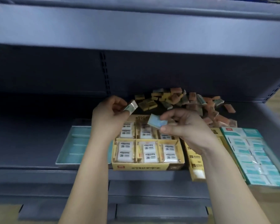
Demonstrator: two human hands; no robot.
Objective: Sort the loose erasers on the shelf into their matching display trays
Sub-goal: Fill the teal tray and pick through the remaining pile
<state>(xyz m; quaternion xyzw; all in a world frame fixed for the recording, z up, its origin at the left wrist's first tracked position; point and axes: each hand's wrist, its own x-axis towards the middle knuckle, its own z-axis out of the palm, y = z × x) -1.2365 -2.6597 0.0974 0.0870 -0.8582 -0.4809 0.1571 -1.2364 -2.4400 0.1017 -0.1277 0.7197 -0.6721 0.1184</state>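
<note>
while left hand pinches eraser, yellow tray holds white erasers

Four trays in a row along shelf near edge, L to R: empty tray, divided tray w/ erasers in compartments, narrow tray, rightmost tray packed full. Loose eraser pile behind, far centre-right.
</note>
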